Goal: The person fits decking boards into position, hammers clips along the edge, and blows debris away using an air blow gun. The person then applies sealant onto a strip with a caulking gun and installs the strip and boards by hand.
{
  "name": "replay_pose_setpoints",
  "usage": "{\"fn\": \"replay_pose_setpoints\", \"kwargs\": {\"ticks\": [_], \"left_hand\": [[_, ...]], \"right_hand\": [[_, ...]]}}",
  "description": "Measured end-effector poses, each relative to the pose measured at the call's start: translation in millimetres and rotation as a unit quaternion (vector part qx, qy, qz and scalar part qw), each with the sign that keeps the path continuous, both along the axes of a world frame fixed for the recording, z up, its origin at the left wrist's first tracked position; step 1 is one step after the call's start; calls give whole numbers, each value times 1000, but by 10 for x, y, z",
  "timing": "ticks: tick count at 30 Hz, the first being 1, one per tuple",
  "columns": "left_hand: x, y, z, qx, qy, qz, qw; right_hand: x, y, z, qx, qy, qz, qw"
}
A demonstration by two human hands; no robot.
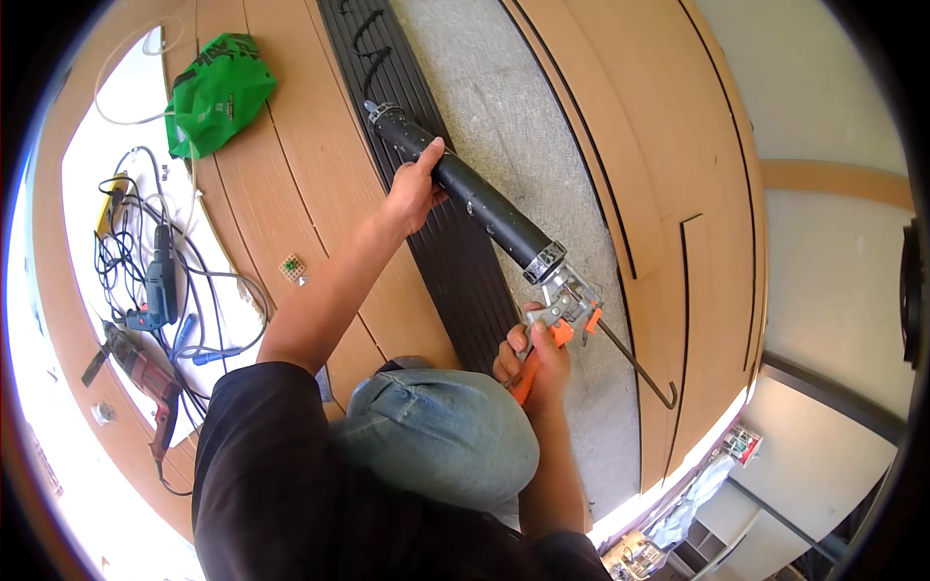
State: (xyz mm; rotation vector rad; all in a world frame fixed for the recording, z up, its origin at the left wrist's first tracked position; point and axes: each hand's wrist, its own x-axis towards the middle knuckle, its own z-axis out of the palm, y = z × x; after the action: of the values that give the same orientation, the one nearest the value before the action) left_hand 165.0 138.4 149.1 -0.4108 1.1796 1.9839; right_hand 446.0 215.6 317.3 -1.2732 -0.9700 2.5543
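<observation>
A caulking gun (494, 215) with a long black barrel lies slantwise across the middle, its nozzle end up and to the left. My left hand (417, 190) is wrapped round the barrel from beneath, thumb on top. At the rear end my right hand (542, 360) grips the gun's orange handle. A hooked metal rod (639, 366) sticks out behind the handle. Below the gun runs a dark grooved plank (441, 232). From the nozzle, a wavy black bead (366, 44) lies along this plank. Whether the nozzle tip touches the plank, I cannot tell.
A green bag (221, 95) lies at the upper left. Below it are a blue-grey drill (160, 281), a reddish power tool (145, 373) and tangled cables. A small pale grid piece (292, 266) lies on brown boards. Grey concrete (504, 107) borders the plank, with curved brown boards (668, 126) beyond.
</observation>
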Motion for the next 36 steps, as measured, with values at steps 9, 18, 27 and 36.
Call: {"fn": "replay_pose_setpoints", "kwargs": {"ticks": [9, 18, 27, 36], "left_hand": [[284, 327, -15, 23, -36, -59, 997], [1221, -54, 143, 7, -72, -89, 993], [964, 13, 3, 4, -48, -148, 988], [954, 201, -109, 49, -49, -162, 984]], "right_hand": [[339, -148, -91, -25, 24, -82, 996], [1395, -227, 53, 41, 52, 1, 998], [1293, -291, -202, -132, 178, -100, 970], [1282, -364, -243, 1, 95, -69, 993]]}}
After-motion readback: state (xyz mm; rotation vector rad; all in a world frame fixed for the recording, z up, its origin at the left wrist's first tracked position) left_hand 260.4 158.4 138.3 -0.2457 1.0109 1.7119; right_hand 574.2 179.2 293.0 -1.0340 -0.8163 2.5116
